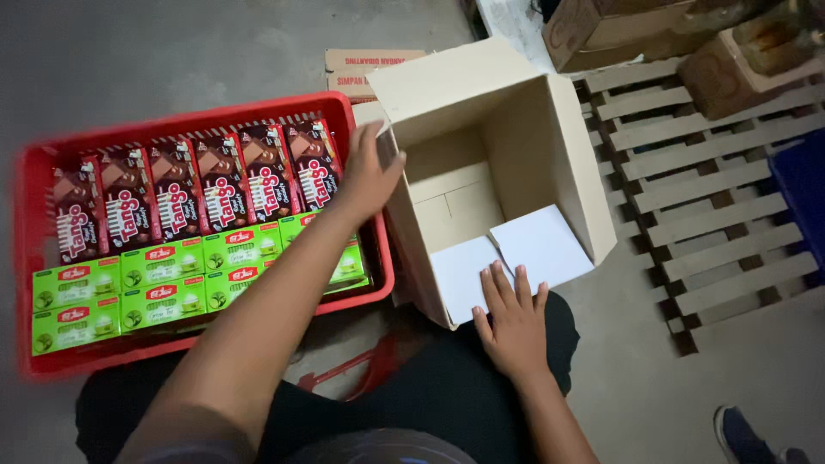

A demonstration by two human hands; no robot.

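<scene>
My open left hand (365, 176) touches one cardboard box (550, 129); my right hand (514, 320) lies flat on its flap (468, 273). The red crate (206, 116) holds six brown packs (176, 193); the green boxes (129, 292) are partly hidden.

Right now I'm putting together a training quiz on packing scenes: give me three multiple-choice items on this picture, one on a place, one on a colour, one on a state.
1. Where does the right hand rest?
A. on the near white flap of the cardboard box
B. on the wooden pallet
C. inside the crate

2. What colour is the crate that holds the packs?
A. blue
B. red
C. grey

3. What state is the cardboard box in?
A. taped shut
B. crushed flat
C. open, nothing inside

Answers:
1 A: the fingers lie flat on the near flap.
2 B: its rim and walls are red around the brown packs and green packs.
3 C: the flaps stand apart and only the bare bottom shows; the left hand is at the box's left wall.
</scene>
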